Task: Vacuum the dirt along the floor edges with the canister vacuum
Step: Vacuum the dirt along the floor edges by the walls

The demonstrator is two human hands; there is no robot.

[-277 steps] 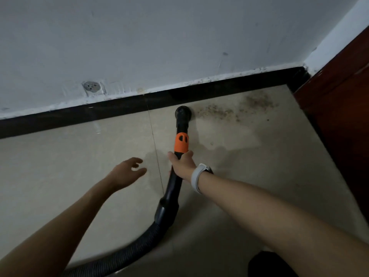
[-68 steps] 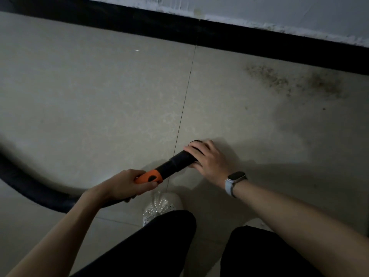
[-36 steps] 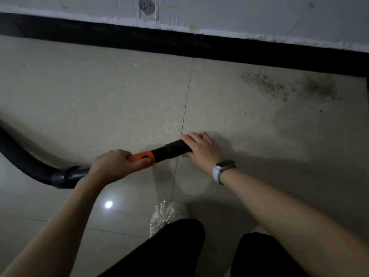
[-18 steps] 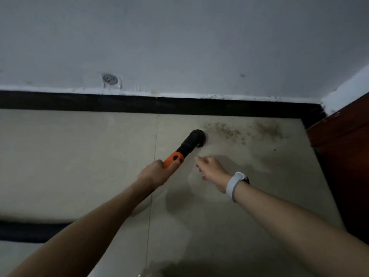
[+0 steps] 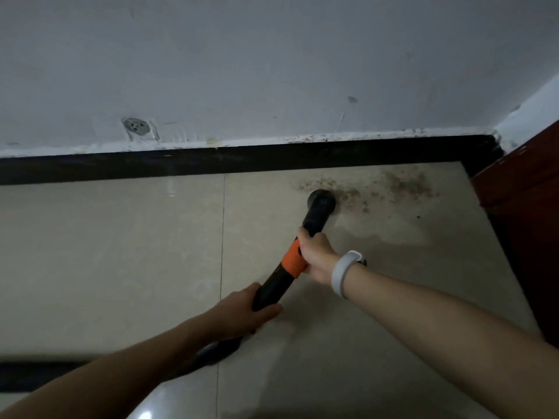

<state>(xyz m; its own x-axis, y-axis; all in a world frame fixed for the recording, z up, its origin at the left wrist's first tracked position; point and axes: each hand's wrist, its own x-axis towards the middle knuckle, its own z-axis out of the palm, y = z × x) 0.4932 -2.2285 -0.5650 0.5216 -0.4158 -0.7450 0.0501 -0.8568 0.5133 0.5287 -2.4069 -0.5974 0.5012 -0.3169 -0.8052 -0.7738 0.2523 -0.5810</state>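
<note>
Head view: the right hand (image 5: 316,254) is wrapping its fingers around the wand (image 5: 302,246) at the orange collar; the left hand (image 5: 248,306) is gripping the black tube just behind. Ahead of the right grip, the nozzle (image 5: 321,201) is sitting at the near edge of the dirt (image 5: 393,184), which is spreading beyond it toward the baseboard (image 5: 272,155). Risk: a tilted nozzle is likely to scatter grit into the corner; the hose (image 5: 211,353) trailing behind the left grip could drag and pull it off line.

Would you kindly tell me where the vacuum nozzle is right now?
In the head view, the vacuum nozzle sits right of centre on the floor tile, at the left edge of the dirt patch, just short of the black baseboard.
</note>
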